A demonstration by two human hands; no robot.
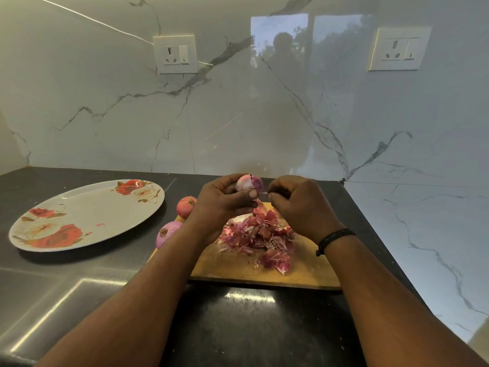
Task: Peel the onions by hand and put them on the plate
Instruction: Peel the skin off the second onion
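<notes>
My left hand (222, 202) grips a partly peeled onion (248, 182) held above the wooden cutting board (304, 271). My right hand (299, 205) sits just right of it and pinches a thin strip of onion skin (265, 193) between thumb and fingers. A heap of purple onion skins (262, 234) lies on the board under my hands. Two more onions rest at the board's left edge: a reddish one with skin (186, 206) and a purple one (166, 233). The oval floral plate (84, 215) lies to the left on the dark counter, with no onion on it.
The dark counter (238, 327) ends against a marble wall behind and on the right. Two wall sockets, one at the left (175, 54) and one at the right (399, 49), sit high above. A black band circles my right wrist (333, 238).
</notes>
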